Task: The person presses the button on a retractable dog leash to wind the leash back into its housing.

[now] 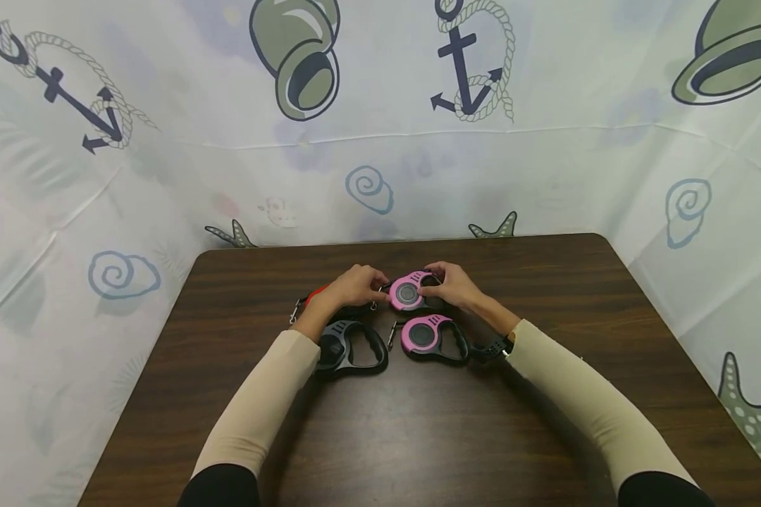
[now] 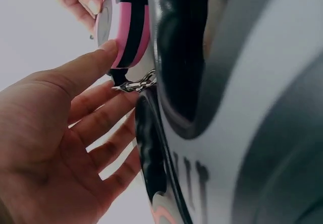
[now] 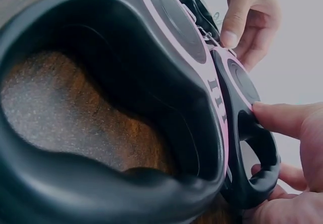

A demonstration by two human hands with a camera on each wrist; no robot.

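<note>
In the head view, a pink and black retractable leash [image 1: 409, 291] lies in the back row between both hands. My right hand [image 1: 455, 285] pinches its black handle, thumb on the near face and fingers curled behind. My left hand [image 1: 354, 287] holds its clip end; in the left wrist view the thumb touches the pink casing [image 2: 124, 30] and the fingers reach behind the metal clip [image 2: 136, 85]. Nearer me lies a second pink leash [image 1: 423, 334]. A grey and black leash [image 1: 355, 348] sits beside it, partly behind my left forearm. A red leash [image 1: 314, 293] is mostly hidden by the left hand.
All the leashes lie close together on a dark wooden table [image 1: 456, 436]. A printed cloth [image 1: 406, 183] hangs behind the table and along its sides. A black watch [image 1: 496, 348] is on the right wrist, beside the nearer pink leash's handle.
</note>
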